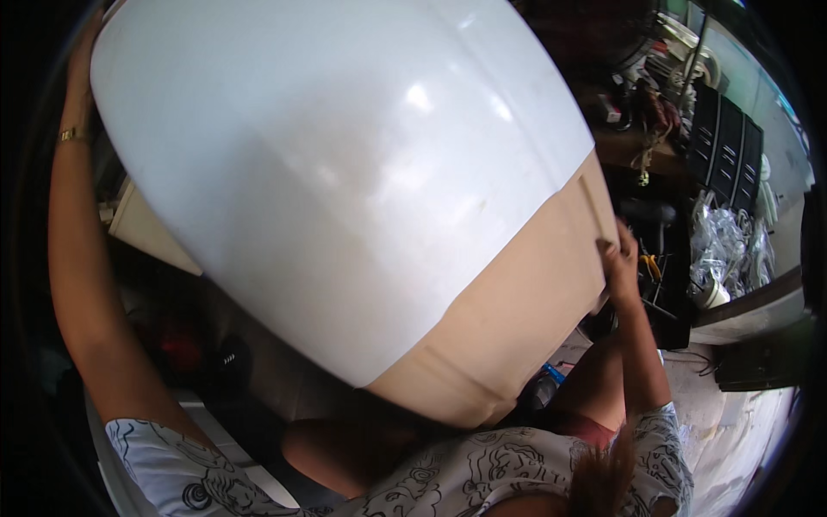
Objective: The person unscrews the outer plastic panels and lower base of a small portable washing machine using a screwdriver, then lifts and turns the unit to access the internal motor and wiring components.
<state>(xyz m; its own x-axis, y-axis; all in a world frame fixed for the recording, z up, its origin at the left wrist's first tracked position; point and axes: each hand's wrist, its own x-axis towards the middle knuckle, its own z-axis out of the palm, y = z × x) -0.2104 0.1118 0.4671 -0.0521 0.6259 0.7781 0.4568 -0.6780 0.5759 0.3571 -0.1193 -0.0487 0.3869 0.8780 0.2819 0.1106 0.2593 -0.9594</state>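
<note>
A large, glossy, curved panel (345,172), white over most of its face with a tan band (517,302) along the lower right, fills the middle of the view. It stands tilted in front of my body. My left hand (83,65) grips its far left edge, arm stretched out long; the fingers are mostly hidden by the panel. At the right edge, on the tan part, my right hand (622,263) holds on with the thumb on the near face. Fingers there curl around the rim. Whatever lies behind the panel is hidden.
To the right, a cluttered shelf holds a black slatted case (728,146), clear plastic bags (724,246) and orange-handled pliers (652,268). A cream-coloured board (151,228) shows behind the panel's left edge. A blue item (552,374) lies by my leg.
</note>
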